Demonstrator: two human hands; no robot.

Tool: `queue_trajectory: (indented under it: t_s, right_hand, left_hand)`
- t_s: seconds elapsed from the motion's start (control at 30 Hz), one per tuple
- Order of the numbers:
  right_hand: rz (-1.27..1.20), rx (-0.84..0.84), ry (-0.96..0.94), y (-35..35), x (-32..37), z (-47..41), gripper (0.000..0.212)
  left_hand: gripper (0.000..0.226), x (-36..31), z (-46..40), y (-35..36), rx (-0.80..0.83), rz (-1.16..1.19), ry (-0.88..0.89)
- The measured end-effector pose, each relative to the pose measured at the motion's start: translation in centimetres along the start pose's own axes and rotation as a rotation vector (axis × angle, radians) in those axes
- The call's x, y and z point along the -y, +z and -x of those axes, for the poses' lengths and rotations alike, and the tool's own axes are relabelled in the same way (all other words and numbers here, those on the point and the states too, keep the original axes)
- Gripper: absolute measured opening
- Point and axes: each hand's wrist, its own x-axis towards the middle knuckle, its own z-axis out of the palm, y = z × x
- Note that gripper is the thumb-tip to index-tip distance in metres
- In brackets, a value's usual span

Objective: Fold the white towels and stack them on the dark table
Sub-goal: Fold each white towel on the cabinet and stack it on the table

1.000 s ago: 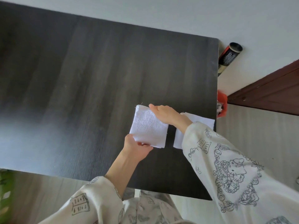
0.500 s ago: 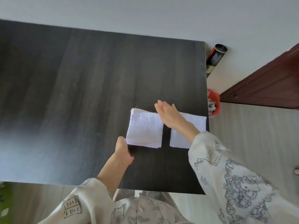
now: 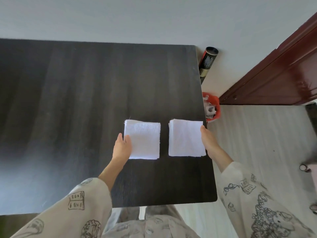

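Two folded white towels lie side by side on the dark table (image 3: 85,100), near its right edge. The left towel (image 3: 144,140) is a neat square. My left hand (image 3: 122,146) touches its left edge with straight fingers, the thumb lying on the cloth. The right towel stack (image 3: 186,138) shows several layers at its far left corner. My right hand (image 3: 208,141) lies with straight fingers along its right side, at the table's edge.
A red bin (image 3: 213,107) with rubbish stands on the floor just past the table's right edge. A black tube (image 3: 207,62) leans against the wall behind it. A dark red door (image 3: 283,74) is at the right.
My right hand has left the left towel and moved to the right side of the right stack. My left hand has slid up along the left towel's left edge.
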Motion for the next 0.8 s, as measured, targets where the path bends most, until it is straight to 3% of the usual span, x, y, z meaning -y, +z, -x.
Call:
queue_trajectory:
  t_s: [0.13, 0.27, 0.4, 0.63, 0.8]
  right_hand:
    - [-0.078, 0.004, 0.065, 0.2, 0.1, 0.1, 0.047]
    - [-0.109, 0.026, 0.057, 0.4, -0.2, 0.1, 0.046]
    - [-0.11, 0.066, 0.042, 0.8, -0.1, 0.2, 0.041]
    - [-0.112, 0.131, 0.014, 1.9, 0.2, 0.6, 0.046]
    - [-0.163, 0.153, -0.001, 1.6, -0.2, 0.6, 0.041]
  left_hand:
    - [0.036, 0.2, -0.1, 0.7, -0.02, 0.007, 0.023]
    - [0.041, 0.1, -0.5, 1.4, -0.069, -0.001, 0.028]
    - [0.026, 0.0, -0.7, 1.9, -0.09, 0.009, 0.081]
    - [0.021, -0.5, -1.1, 2.1, -0.018, 0.021, 0.116]
    - [0.032, -0.3, -1.3, 1.7, 0.041, 0.08, 0.089]
